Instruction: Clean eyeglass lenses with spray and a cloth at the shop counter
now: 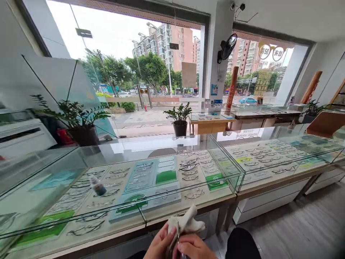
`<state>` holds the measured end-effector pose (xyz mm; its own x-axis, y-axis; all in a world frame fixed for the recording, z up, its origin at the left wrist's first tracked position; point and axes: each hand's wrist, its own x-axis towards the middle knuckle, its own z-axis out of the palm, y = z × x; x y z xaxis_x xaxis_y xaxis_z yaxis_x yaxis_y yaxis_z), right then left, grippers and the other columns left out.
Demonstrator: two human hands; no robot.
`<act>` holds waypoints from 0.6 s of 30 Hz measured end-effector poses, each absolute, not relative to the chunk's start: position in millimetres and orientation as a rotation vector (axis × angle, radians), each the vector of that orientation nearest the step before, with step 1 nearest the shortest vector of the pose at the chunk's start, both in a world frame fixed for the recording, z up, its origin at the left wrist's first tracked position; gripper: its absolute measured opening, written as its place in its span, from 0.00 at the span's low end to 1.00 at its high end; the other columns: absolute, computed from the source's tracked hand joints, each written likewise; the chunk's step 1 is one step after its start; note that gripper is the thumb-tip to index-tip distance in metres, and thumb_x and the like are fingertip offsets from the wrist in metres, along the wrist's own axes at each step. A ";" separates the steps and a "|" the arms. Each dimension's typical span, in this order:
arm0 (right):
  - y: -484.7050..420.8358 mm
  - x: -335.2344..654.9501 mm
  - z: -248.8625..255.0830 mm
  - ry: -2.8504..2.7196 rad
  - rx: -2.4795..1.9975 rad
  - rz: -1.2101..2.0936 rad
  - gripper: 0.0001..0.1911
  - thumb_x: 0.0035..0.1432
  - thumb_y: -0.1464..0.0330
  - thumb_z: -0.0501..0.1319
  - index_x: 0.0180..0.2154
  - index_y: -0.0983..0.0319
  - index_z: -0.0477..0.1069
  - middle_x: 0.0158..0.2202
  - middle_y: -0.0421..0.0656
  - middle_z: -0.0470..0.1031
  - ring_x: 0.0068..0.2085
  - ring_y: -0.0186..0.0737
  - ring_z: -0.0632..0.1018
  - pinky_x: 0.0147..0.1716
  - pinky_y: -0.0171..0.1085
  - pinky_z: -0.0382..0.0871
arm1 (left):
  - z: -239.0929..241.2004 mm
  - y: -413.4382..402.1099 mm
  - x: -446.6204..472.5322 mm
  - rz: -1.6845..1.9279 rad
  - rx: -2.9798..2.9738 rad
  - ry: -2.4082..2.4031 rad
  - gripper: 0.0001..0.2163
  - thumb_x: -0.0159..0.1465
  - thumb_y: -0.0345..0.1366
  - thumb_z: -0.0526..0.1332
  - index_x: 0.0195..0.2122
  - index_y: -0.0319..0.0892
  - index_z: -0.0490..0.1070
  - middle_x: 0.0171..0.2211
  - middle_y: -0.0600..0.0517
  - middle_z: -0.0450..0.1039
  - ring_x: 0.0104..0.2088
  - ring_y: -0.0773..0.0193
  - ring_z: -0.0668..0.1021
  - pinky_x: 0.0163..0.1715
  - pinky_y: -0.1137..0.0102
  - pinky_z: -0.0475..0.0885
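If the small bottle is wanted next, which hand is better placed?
Probably the left hand: it is nearer the bottle, which stands leftward, though it holds the pale cloth. The right hand, also at the cloth, is farther.

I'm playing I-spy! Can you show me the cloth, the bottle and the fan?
Cloth [185, 224]: head view, on the middle of its pale folds.
Bottle [98, 186]: head view, on the middle of its body.
Fan [229, 46]: head view, on its round cage.
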<state>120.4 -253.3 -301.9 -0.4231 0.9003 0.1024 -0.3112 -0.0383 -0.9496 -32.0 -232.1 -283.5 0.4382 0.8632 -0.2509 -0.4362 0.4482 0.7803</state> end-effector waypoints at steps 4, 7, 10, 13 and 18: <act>-263.3 121.8 -287.4 -1.231 -0.663 1.674 0.27 0.66 0.48 0.61 0.28 0.61 0.85 0.25 0.45 0.78 0.34 0.42 0.77 0.48 0.42 0.71 | -284.9 -235.7 -37.7 0.824 0.788 0.610 0.22 0.62 0.52 0.78 0.48 0.42 0.80 0.15 0.58 0.65 0.15 0.70 0.65 0.22 0.76 0.62; -267.3 120.1 -281.7 -1.196 -0.654 1.716 0.29 0.66 0.46 0.62 0.27 0.61 0.84 0.26 0.46 0.79 0.35 0.43 0.77 0.46 0.42 0.71 | -287.2 -236.2 -38.3 0.845 0.822 0.605 0.19 0.65 0.52 0.75 0.45 0.41 0.78 0.15 0.57 0.66 0.14 0.72 0.62 0.20 0.76 0.59; -270.8 118.9 -278.1 -1.179 -0.723 1.696 0.28 0.65 0.45 0.64 0.26 0.60 0.84 0.27 0.46 0.79 0.36 0.44 0.78 0.46 0.42 0.71 | -288.2 -238.8 -31.0 0.913 0.827 0.604 0.21 0.65 0.54 0.76 0.41 0.41 0.76 0.16 0.58 0.66 0.11 0.74 0.59 0.17 0.76 0.57; -274.6 119.7 -276.9 -1.126 -0.814 1.687 0.26 0.63 0.44 0.67 0.26 0.59 0.83 0.29 0.46 0.80 0.37 0.45 0.78 0.46 0.43 0.72 | -287.9 -242.4 -20.8 1.016 0.797 0.678 0.23 0.62 0.56 0.77 0.38 0.42 0.73 0.18 0.59 0.68 0.12 0.76 0.59 0.17 0.77 0.55; -282.0 129.2 -276.8 -1.157 -0.855 1.664 0.27 0.63 0.44 0.67 0.28 0.60 0.84 0.31 0.46 0.80 0.38 0.45 0.78 0.47 0.43 0.71 | -283.3 -249.7 -11.5 1.018 0.801 0.691 0.24 0.66 0.60 0.73 0.35 0.43 0.70 0.13 0.60 0.63 0.12 0.73 0.58 0.16 0.76 0.56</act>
